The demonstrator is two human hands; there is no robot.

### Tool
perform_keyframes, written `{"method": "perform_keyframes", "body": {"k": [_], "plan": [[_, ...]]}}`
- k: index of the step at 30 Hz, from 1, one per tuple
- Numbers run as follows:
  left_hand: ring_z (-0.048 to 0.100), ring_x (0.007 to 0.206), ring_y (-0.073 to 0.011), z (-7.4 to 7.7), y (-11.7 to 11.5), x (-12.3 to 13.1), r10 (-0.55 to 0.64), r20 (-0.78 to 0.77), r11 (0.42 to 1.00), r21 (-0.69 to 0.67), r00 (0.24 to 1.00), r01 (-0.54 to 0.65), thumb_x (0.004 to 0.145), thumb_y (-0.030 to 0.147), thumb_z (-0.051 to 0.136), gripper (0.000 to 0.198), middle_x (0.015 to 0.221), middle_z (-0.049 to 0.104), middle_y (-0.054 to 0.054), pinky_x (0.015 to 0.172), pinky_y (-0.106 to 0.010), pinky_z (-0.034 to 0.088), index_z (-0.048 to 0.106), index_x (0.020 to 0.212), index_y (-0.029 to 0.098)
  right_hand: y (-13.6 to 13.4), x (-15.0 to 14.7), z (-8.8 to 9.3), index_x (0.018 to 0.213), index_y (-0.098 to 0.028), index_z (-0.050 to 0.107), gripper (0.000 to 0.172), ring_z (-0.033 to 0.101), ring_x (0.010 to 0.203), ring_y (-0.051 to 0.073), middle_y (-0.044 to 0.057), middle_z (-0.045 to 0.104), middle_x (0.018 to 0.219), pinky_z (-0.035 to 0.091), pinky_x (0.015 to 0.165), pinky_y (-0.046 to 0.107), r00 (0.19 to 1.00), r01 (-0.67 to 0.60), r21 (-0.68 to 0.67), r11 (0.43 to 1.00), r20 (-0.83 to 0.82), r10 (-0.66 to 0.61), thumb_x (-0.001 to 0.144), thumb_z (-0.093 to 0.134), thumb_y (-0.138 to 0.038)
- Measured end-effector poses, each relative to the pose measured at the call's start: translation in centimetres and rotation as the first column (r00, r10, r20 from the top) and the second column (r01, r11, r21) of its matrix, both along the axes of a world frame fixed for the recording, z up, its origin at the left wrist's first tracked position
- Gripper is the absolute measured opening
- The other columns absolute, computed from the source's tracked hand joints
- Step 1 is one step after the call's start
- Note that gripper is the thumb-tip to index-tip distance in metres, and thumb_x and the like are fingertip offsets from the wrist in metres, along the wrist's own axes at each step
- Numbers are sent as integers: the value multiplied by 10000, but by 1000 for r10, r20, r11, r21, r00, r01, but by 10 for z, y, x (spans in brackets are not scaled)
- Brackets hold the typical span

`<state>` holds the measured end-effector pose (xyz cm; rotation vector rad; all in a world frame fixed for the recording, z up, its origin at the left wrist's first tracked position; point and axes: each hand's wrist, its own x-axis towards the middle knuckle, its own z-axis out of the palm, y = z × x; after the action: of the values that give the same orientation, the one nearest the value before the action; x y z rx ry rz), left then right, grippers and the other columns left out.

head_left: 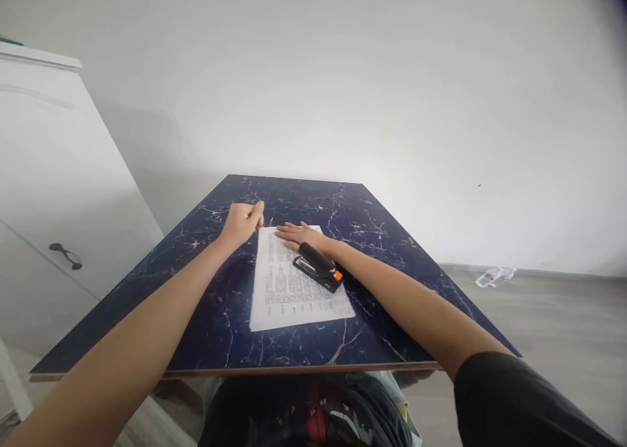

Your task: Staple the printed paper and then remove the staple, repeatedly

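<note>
Printed sheets of paper (279, 303) lie in a stack on the dark blue marbled table (304, 349). A black stapler (317, 265) with an orange tip rests on the right part of the paper. My right hand (304, 234) lies flat across the far end of the sheets, fingers stretched to the left, just beyond the stapler. At the far left corner of the paper is my left hand (243, 218), its fingers curled into a closed fist. Whatever may be inside that fist is hidden.
A white cabinet (63, 172) with a dark handle (66, 255) stands to the left of the table. Behind is a plain pale wall (313, 74). Clear plastic wrapping (494, 276) lies on the grey floor (563, 323) at the right.
</note>
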<state>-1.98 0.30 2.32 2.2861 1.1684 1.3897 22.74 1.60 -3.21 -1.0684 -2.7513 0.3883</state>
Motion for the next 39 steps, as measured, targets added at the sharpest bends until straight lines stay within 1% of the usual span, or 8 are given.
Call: {"method": "perform_keyframes", "body": {"k": [7, 12, 14, 17, 21, 29, 33, 39], "plan": [[589, 479, -137, -4, -25, 29, -349, -410, 936, -187, 843, 297, 1003, 414, 484, 560, 520, 657, -23, 599, -276, 428, 643, 511, 199, -14, 30, 7, 1542, -281, 468, 516, 225, 1581, 316, 66, 346, 1675, 104, 1254, 649, 989, 110, 18, 994, -103, -108, 1048, 436, -426], [565, 524, -151, -6, -27, 33, -456, -416, 887, -282, 787, 366, 1003, 495, 488, 519, 608, 658, -33, 591, -297, 400, 642, 604, 202, -38, 48, 43, 1139, -149, 715, 418, 674, 1117, 288, 153, 729, 1205, 514, 994, 456, 869, 424, -30, 905, -267, -416, 1037, 417, -424], [594, 626, -178, -7, -25, 33, -499, -432, 862, -337, 751, 379, 953, 564, 562, 445, 723, 679, -41, 619, -302, 408, 657, 703, 208, -59, 63, 60, 943, -171, 726, 503, 702, 832, 235, 116, 757, 974, 561, 769, 381, 890, 385, -126, 914, -211, -404, 1036, 392, -536], [627, 889, -249, -12, -24, 34, -518, -480, 846, -406, 708, 344, 780, 658, 734, 465, 1006, 687, -75, 725, -324, 448, 687, 941, 224, -98, 75, 74, 1048, -219, 693, 409, 679, 818, 216, 96, 740, 1054, 527, 663, 326, 948, 237, -283, 929, -140, -285, 934, 600, -601], [534, 1194, -342, -16, -25, 35, -527, -503, 835, -456, 685, 308, 693, 712, 776, 698, 1283, 590, -109, 911, -395, 449, 653, 1214, 264, -131, 67, 73, 1004, -213, 680, 333, 639, 690, 205, 83, 731, 901, 461, 578, 324, 951, 275, -163, 947, -100, -293, 820, 764, -478], [579, 1151, -358, -19, -22, 33, -489, -469, 844, -469, 735, 262, 651, 675, 814, 720, 1258, 595, -138, 883, -421, 486, 615, 1171, 220, -92, 49, 66, 1023, -226, 746, 187, 692, 817, 228, 57, 763, 946, 507, 718, 353, 944, 156, -51, 986, -286, -164, 846, 706, -272], [612, 1123, -364, -21, -22, 33, -473, -447, 847, -468, 759, 252, 650, 664, 825, 734, 1251, 614, -155, 862, -431, 504, 604, 1177, 203, -73, 53, 57, 1176, -230, 741, 398, 720, 984, 278, 80, 772, 1102, 556, 887, 432, 908, 110, -191, 975, -379, -177, 812, 779, -388], [589, 1273, -389, -23, -18, 33, -496, -252, 802, -500, 831, 327, 696, 594, 845, 744, 1391, 594, -173, 970, -480, 494, 566, 1291, 243, -73, 78, 42, 1332, -214, 670, 425, 624, 1300, 293, 114, 650, 1424, 485, 1113, 504, 692, -150, -606, 781, -629, -355, 939, 588, -354]]}}
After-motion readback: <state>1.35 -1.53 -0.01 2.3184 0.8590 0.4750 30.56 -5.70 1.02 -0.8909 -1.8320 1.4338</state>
